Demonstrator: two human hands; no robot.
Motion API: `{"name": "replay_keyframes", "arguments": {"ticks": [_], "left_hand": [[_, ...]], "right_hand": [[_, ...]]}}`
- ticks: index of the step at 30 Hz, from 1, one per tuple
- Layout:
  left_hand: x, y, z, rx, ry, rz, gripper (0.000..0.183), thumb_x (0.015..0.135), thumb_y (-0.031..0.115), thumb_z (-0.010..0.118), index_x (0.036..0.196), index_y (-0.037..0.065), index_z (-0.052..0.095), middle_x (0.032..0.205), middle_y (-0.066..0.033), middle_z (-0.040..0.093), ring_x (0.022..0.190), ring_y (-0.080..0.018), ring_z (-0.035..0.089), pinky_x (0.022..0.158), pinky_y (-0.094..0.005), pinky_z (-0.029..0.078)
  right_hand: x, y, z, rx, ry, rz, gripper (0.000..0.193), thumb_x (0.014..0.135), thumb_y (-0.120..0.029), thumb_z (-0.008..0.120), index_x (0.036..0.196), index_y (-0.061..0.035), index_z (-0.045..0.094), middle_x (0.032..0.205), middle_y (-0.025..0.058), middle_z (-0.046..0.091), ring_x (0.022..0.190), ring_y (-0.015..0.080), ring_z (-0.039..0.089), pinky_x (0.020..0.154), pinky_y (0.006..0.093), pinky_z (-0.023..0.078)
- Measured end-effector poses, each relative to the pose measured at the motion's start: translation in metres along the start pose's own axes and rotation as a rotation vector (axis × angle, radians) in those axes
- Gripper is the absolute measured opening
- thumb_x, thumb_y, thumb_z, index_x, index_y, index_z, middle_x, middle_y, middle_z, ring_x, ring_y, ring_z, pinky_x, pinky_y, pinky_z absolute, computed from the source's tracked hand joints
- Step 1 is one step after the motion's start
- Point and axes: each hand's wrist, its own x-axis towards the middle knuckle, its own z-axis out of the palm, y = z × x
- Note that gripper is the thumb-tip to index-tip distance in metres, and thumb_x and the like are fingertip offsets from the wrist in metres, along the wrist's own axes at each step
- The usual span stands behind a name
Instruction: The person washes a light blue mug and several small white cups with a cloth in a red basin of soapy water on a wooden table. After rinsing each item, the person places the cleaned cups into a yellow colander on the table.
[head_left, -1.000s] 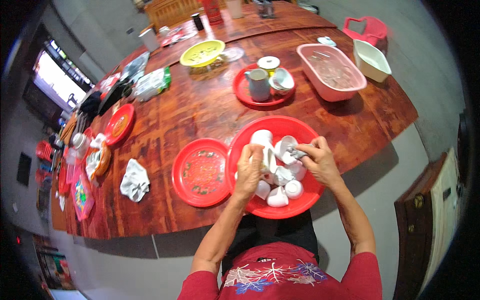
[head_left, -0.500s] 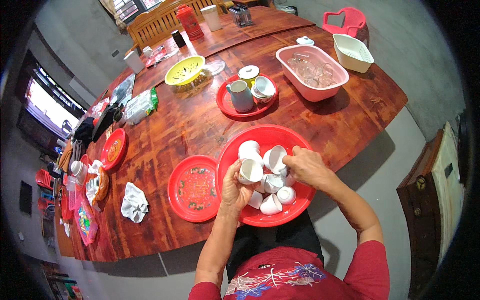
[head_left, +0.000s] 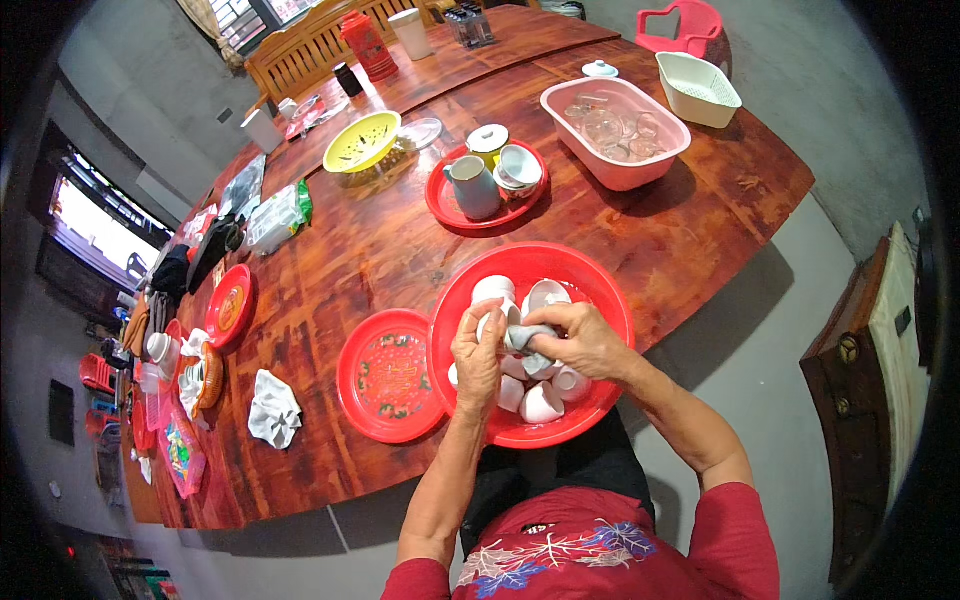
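My left fingers (head_left: 492, 330) grip a white cup (head_left: 512, 314), presumably bracing it. At its three o'clock, right fingers (head_left: 558, 320) hold grey cloth (head_left: 534, 344).

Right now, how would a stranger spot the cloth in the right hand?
On the wooden table, find the large red basin of white cups at the near edge. Over it, the right hand holds a bunched grey cloth. Its grey sets it apart from the cups and the white cloth farther left.

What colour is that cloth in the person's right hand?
The cloth is grey; it shows best in the head view.
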Motion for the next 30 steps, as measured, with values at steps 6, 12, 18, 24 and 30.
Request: {"name": "replay_keyframes", "arguments": {"ticks": [6, 12, 18, 24, 30], "left_hand": [[-0.018, 0.011, 0.020, 0.284, -0.097, 0.149, 0.033, 0.086, 0.013, 0.064, 0.116, 0.007, 0.050, 0.099, -0.0032, 0.058, 0.085, -0.0097, 0.056, 0.071, -0.0220, 0.050], [-0.023, 0.016, 0.022, 0.247, -0.116, 0.082, 0.055, 0.074, -0.001, 0.072, 0.121, 0.007, 0.045, 0.105, -0.0062, 0.057, 0.092, -0.0135, 0.059, 0.079, -0.0268, 0.053], [-0.016, 0.003, 0.013, 0.593, -0.080, 0.378, 0.060, 0.069, -0.002, 0.075, 0.121, 0.004, 0.045, 0.108, -0.0078, 0.055, 0.093, -0.0155, 0.058, 0.080, -0.0266, 0.051], [-0.021, 0.012, 0.010, 0.622, -0.179, 0.325, 0.058, 0.066, 0.004, 0.078, 0.116, 0.003, 0.050, 0.108, -0.0081, 0.054, 0.102, -0.0190, 0.053, 0.089, -0.0321, 0.044], [-0.006, 0.051, -0.048, 0.301, 0.300, 0.309, 0.046, 0.073, 0.004, 0.075, 0.112, 0.004, 0.049, 0.103, -0.0048, 0.057, 0.093, -0.0150, 0.058, 0.079, -0.0270, 0.050]], "right_hand": [[0.003, 0.002, 0.003, 0.333, 0.291, 0.146, 0.015, 0.081, -0.007, 0.060, 0.094, -0.0011, 0.064, 0.076, 0.0034, 0.060, 0.064, 0.0112, 0.057, 0.054, 0.0263, 0.046], [-0.005, -0.003, 0.000, -0.259, 0.295, -0.034, 0.015, 0.074, -0.006, 0.058, 0.088, -0.0012, 0.061, 0.078, 0.0157, 0.058, 0.075, 0.0315, 0.059, 0.065, 0.0380, 0.046], [-0.026, -0.008, -0.013, -0.448, 0.200, -0.081, 0.020, 0.073, -0.006, 0.059, 0.093, -0.0020, 0.057, 0.081, 0.0169, 0.055, 0.074, 0.0337, 0.057, 0.065, 0.0411, 0.046], [-0.036, -0.009, -0.013, -0.725, 0.267, -0.098, 0.021, 0.073, -0.007, 0.060, 0.093, -0.0061, 0.055, 0.083, 0.0132, 0.050, 0.075, 0.0329, 0.056, 0.064, 0.0426, 0.047], [-0.043, -0.003, -0.026, -0.555, 0.334, -0.006, 0.023, 0.073, -0.006, 0.058, 0.096, -0.0049, 0.058, 0.083, 0.0142, 0.053, 0.077, 0.0322, 0.058, 0.067, 0.0397, 0.047]]}}
